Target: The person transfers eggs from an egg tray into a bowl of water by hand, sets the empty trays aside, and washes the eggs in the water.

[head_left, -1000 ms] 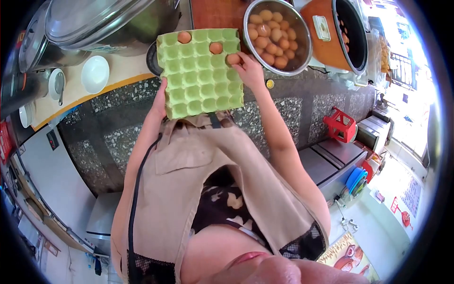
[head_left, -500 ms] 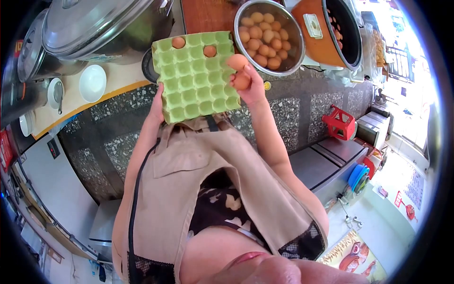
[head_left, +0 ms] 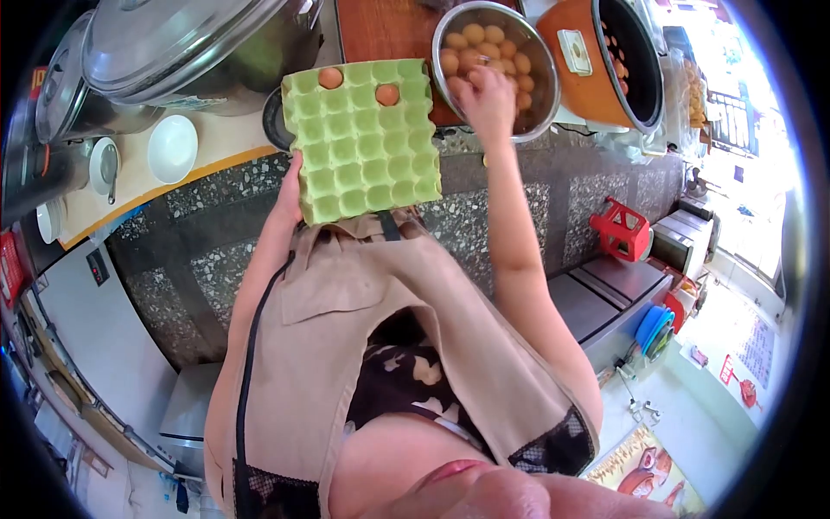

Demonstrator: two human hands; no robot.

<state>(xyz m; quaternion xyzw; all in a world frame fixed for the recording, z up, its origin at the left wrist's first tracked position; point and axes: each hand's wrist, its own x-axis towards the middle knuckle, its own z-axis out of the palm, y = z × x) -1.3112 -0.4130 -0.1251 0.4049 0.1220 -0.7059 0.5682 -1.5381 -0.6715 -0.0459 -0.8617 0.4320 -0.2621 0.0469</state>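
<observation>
A green moulded egg tray (head_left: pixel 361 143) is tilted toward me in front of my waist. My left hand (head_left: pixel 290 192) grips its left edge, with the fingers hidden beneath. Two brown eggs sit apart in the tray's far rows, one egg (head_left: pixel 330 78) to the left and another egg (head_left: pixel 387 94) to the right. My right hand (head_left: pixel 486 99) is inside the steel bowl (head_left: pixel 549 108), its fingers curled down over eggs among the many brown eggs (head_left: pixel 494 35) there. The back of that hand mostly covers what the fingers hold.
Right of the bowl stands an orange pot (head_left: pixel 566 26) with a dark inside. Large lidded steel pots (head_left: pixel 199 52) and a white bowl (head_left: pixel 172 149) are on the left counter. A red stool (head_left: pixel 621 229) stands on the floor to the right.
My right hand has moved from beside the tray up and right into the steel bowl, carrying two eggs. The tray and my left hand stay almost where they were.
</observation>
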